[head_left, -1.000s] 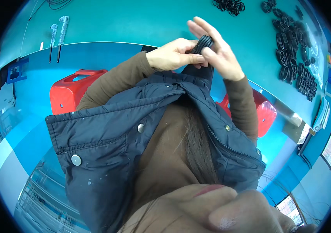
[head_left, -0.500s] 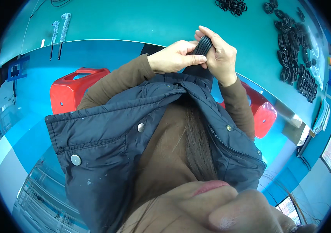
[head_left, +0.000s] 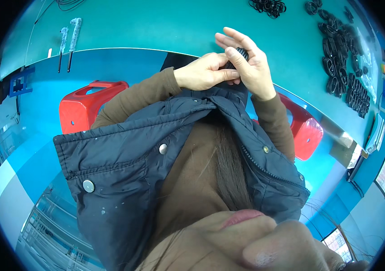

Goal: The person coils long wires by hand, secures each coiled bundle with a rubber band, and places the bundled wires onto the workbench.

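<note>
A coil of black cable (head_left: 243, 53) is held between my two hands, above the table's near edge. My left hand (head_left: 205, 72) is closed on its near side, thumb laid along it and pointing right. My right hand (head_left: 252, 67) wraps the coil from the right, with its thumb bent over the top. Two fingers of that hand stretch out away from the coil, toward the upper left. Most of the coil is hidden behind the hands, and so are the other fingers of my right hand.
The green table (head_left: 156, 27) spans the far side. Many black cable coils (head_left: 334, 54) lie at its right, with a smaller pile (head_left: 268, 7) at the top. Two blue-and-black tools (head_left: 72, 40) overhang its left edge. Red stools (head_left: 77, 106) stand below on both sides.
My right thumb has come over the top of the coil and two fingers have stretched out. The coil has turned and is more hidden. My left hand has shifted slightly.
</note>
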### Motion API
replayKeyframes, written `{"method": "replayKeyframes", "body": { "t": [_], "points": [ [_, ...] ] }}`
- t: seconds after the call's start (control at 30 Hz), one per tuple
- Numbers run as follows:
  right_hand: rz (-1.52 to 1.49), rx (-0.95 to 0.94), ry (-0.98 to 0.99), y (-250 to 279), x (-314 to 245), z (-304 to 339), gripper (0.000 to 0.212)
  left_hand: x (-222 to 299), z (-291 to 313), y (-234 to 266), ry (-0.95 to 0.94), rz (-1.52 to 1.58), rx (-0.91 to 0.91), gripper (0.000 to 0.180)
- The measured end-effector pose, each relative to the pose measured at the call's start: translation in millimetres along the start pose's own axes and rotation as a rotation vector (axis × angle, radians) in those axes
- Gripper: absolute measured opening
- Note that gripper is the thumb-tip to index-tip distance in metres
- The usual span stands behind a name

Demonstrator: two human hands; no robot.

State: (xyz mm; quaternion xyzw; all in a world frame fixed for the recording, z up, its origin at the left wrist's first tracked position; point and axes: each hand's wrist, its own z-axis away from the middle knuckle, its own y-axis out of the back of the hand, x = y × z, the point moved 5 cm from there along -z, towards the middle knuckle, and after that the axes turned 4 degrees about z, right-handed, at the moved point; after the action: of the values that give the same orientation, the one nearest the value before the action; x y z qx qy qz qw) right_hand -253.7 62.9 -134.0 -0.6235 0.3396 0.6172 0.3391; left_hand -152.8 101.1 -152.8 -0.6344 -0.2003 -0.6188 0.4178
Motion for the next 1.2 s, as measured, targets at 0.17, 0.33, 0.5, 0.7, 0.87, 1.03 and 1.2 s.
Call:
{"method": "replayKeyframes", "body": {
  "t": [0.17, 0.33, 0.5, 0.7, 0.87, 1.03, 1.2],
  "points": [
    [0.012, -0.02, 0.085, -6.3, -1.3, -1.7, 0.042, -1.0, 3.3, 1.6, -0.026, 0.039, -0.006, 0.022],
    [-0.032, -0.019, 0.007, -5.9, 1.4, -3.1, 0.038, -5.2, 1.2, 3.8, -0.029, 0.081, -0.029, 0.02],
    [-0.066, -0.124, 0.003, -3.3, -0.4, -20.4, 0.047, -1.6, -3.4, 15.7, 0.0, 0.145, -0.027, 0.02],
    [0.745, 0.296, 0.285, 136.3, -50.1, -160.6, 0.022, 39.1, -7.3, 62.6, -0.161, 0.03, 0.078, 0.017],
    [1.348, 0.199, -0.064, 211.9, 23.5, -266.6, 0.031, 53.6, -4.9, 98.7, -0.199, -0.02, 0.221, 0.017],
    [1.362, 0.161, -0.114, 212.0, 23.2, -264.4, 0.026, 74.0, -26.0, 121.1, -0.265, -0.141, 0.32, 0.018],
    [0.937, 0.218, 0.304, 104.0, -53.2, -189.5, 0.011, 86.5, -60.8, 133.1, -0.304, -0.266, 0.621, 0.019]
  ]
}}
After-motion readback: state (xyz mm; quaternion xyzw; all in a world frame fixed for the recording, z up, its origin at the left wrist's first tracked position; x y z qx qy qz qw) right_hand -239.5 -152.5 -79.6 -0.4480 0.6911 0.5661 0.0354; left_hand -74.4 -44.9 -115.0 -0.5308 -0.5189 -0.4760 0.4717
